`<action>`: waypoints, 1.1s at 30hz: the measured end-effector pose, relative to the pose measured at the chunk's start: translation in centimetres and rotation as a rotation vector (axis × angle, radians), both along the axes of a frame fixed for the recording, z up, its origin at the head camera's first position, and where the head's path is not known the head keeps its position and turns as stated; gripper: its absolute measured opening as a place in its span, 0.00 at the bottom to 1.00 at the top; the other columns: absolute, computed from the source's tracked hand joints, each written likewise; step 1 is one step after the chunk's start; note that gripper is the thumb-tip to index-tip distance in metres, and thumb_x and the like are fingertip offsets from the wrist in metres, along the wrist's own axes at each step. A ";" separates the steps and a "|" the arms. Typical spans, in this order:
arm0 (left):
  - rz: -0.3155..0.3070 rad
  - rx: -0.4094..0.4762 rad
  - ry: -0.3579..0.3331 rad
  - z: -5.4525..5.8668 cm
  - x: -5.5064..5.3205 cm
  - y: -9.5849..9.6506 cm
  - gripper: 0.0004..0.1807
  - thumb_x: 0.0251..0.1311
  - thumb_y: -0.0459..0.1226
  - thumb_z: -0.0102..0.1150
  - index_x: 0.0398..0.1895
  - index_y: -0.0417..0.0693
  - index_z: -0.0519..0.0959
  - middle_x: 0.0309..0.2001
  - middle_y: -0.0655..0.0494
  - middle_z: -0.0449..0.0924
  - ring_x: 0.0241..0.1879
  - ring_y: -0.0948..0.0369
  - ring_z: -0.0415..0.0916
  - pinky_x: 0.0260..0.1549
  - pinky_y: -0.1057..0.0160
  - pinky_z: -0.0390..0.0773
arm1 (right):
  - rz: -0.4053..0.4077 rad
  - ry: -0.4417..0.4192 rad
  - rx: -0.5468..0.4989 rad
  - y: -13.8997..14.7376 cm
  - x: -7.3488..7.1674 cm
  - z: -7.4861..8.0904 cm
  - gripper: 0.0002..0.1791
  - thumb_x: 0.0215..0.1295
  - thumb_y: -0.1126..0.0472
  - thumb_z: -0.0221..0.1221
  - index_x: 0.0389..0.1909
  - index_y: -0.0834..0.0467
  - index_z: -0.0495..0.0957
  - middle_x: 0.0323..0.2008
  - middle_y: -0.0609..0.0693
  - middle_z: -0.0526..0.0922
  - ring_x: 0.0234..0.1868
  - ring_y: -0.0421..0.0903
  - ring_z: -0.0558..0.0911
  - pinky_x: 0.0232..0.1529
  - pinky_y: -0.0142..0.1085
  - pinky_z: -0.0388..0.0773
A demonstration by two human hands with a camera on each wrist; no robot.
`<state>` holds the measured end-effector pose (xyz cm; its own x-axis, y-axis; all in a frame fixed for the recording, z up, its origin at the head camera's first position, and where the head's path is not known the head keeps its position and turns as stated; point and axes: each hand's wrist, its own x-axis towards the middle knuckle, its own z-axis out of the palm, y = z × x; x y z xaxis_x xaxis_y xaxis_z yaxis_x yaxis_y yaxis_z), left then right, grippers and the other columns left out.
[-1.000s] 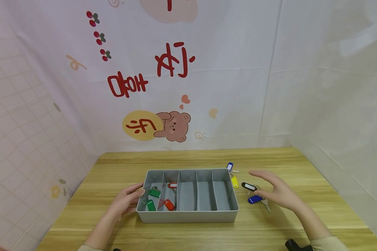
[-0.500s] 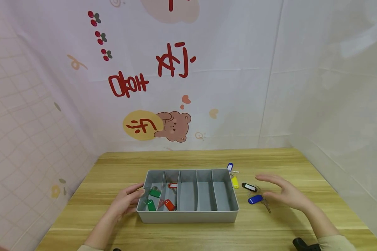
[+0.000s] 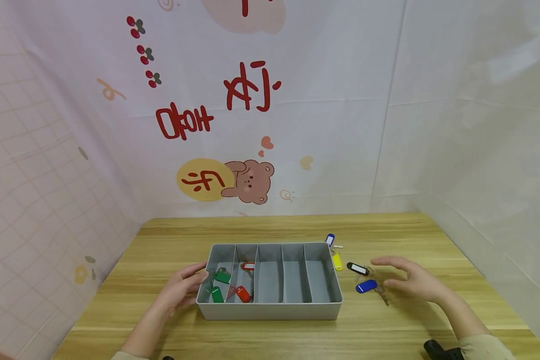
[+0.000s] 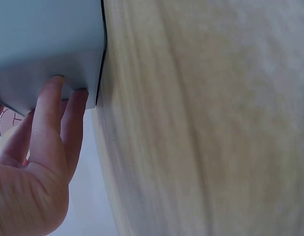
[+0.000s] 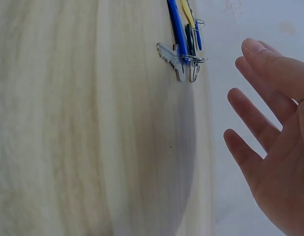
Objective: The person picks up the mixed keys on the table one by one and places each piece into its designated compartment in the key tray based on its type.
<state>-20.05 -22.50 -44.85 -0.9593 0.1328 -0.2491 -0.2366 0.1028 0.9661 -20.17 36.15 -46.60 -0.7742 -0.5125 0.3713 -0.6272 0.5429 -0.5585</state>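
A grey box (image 3: 270,312) with several compartments stands on the table. My left hand (image 3: 183,288) touches its left end, the fingers (image 4: 46,128) nearly straight against the outer wall. Two green key tags (image 3: 217,294) lie in the leftmost compartment, two red key tags (image 3: 242,294) in the one beside it. My right hand (image 3: 416,281) hovers with fingers spread, holding nothing, just right of a blue key tag (image 3: 366,286) with a key (image 5: 171,61) and a black key tag (image 3: 357,268). Farther back, a yellow key tag (image 3: 337,261) and another blue key tag (image 3: 330,239) lie by the box's right end.
The wooden table (image 3: 270,342) runs back to a white printed curtain (image 3: 333,125). More curtain hangs along the left and right sides. A black object (image 3: 441,350) shows by the right sleeve at the lower edge.
My right hand has drawn back to the right and slightly toward me, away from the blue and black key tags. The left hand and the box have stayed in place.
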 end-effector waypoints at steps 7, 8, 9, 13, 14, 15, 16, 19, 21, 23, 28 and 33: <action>0.004 0.001 0.000 0.0 0.0 0.1 0.37 0.68 0.42 0.60 0.74 0.37 0.59 0.53 0.37 0.81 0.45 0.49 0.83 0.39 0.50 0.84 | 0.044 -0.016 0.033 0.3 -0.3 -0.6 0.22 0.61 0.68 0.67 0.57 0.60 0.79 0.54 0.51 0.82 0.58 0.31 0.73 0.55 0.21 0.65; 0.005 0.000 -0.001 0.0 0.0 0.1 0.37 0.68 0.42 0.60 0.74 0.37 0.59 0.53 0.37 0.80 0.45 0.49 0.83 0.39 0.50 0.84 | 0.056 -0.013 0.031 0.4 -0.4 -0.7 0.22 0.61 0.69 0.67 0.57 0.60 0.79 0.54 0.52 0.82 0.58 0.32 0.73 0.55 0.21 0.65; 0.005 -0.002 -0.001 0.0 0.0 0.1 0.37 0.68 0.43 0.60 0.74 0.37 0.59 0.54 0.37 0.80 0.45 0.49 0.83 0.39 0.50 0.84 | 0.066 -0.013 0.026 0.4 -0.5 -0.9 0.22 0.60 0.69 0.66 0.57 0.61 0.79 0.54 0.52 0.81 0.58 0.32 0.73 0.56 0.21 0.65; 0.003 -0.010 0.003 0.0 0.0 0.1 0.37 0.68 0.43 0.60 0.74 0.36 0.59 0.55 0.36 0.79 0.45 0.49 0.83 0.40 0.50 0.84 | 0.116 -0.010 0.002 0.7 -0.8 -1.5 0.21 0.60 0.72 0.66 0.56 0.62 0.79 0.53 0.54 0.81 0.56 0.35 0.76 0.56 0.22 0.67; 0.003 -0.012 0.005 0.0 0.0 0.1 0.37 0.68 0.43 0.59 0.74 0.36 0.59 0.55 0.36 0.79 0.45 0.49 0.83 0.39 0.50 0.84 | 0.127 -0.010 -0.005 0.7 -0.9 -1.6 0.21 0.60 0.73 0.66 0.55 0.63 0.79 0.53 0.55 0.81 0.55 0.36 0.76 0.56 0.22 0.67; 0.003 -0.013 0.007 0.0 0.0 0.1 0.37 0.68 0.43 0.59 0.74 0.36 0.59 0.55 0.36 0.79 0.45 0.49 0.83 0.39 0.50 0.84 | 0.137 -0.013 -0.010 0.8 -1.0 -1.8 0.21 0.60 0.73 0.65 0.55 0.63 0.79 0.52 0.55 0.81 0.55 0.38 0.77 0.55 0.22 0.68; 0.002 -0.012 0.009 0.1 0.0 0.1 0.37 0.68 0.43 0.59 0.74 0.36 0.59 0.55 0.36 0.79 0.45 0.49 0.83 0.39 0.50 0.84 | 0.148 -0.016 -0.012 0.8 -1.0 -1.9 0.20 0.60 0.73 0.65 0.55 0.63 0.79 0.52 0.55 0.81 0.54 0.39 0.78 0.55 0.23 0.68; -0.003 -0.011 0.012 0.1 0.0 0.0 0.37 0.69 0.43 0.59 0.74 0.36 0.59 0.54 0.38 0.80 0.45 0.49 0.84 0.39 0.51 0.84 | 0.166 -0.027 -0.015 0.8 -1.3 -2.1 0.19 0.61 0.74 0.64 0.53 0.62 0.80 0.51 0.56 0.81 0.53 0.41 0.78 0.55 0.22 0.68; -0.007 -0.009 0.013 0.1 0.0 0.0 0.37 0.69 0.43 0.59 0.74 0.36 0.59 0.54 0.38 0.80 0.45 0.49 0.84 0.39 0.51 0.84 | 0.170 -0.037 -0.013 0.9 -1.4 -2.3 0.18 0.61 0.73 0.64 0.53 0.62 0.81 0.50 0.57 0.81 0.53 0.40 0.78 0.55 0.22 0.68; -0.009 -0.007 0.012 0.1 0.0 0.0 0.37 0.69 0.42 0.59 0.74 0.36 0.59 0.54 0.38 0.80 0.45 0.50 0.84 0.39 0.51 0.84 | 0.165 -0.039 -0.006 0.9 -1.5 -2.4 0.18 0.61 0.73 0.64 0.52 0.61 0.81 0.50 0.56 0.82 0.53 0.38 0.78 0.55 0.21 0.68; -0.004 -0.003 0.009 0.1 0.0 0.1 0.37 0.69 0.43 0.59 0.74 0.35 0.59 0.52 0.40 0.81 0.44 0.51 0.84 0.39 0.52 0.84 | 0.147 0.019 0.020 0.7 -1.6 -2.5 0.18 0.58 0.73 0.66 0.50 0.58 0.83 0.47 0.54 0.83 0.50 0.39 0.79 0.53 0.22 0.68; -0.007 -0.007 0.008 0.0 0.0 0.1 0.37 0.69 0.43 0.58 0.74 0.35 0.59 0.50 0.42 0.83 0.44 0.52 0.83 0.38 0.53 0.84 | 0.145 0.058 0.030 0.4 -1.6 -2.5 0.19 0.56 0.74 0.67 0.48 0.56 0.84 0.46 0.52 0.84 0.49 0.40 0.79 0.52 0.24 0.70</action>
<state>-20.04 -22.42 -44.81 -0.9604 0.1376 -0.2424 -0.2282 0.1109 0.9673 -21.79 36.58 -49.07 -0.6692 -0.6286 0.3963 -0.7308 0.4603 -0.5040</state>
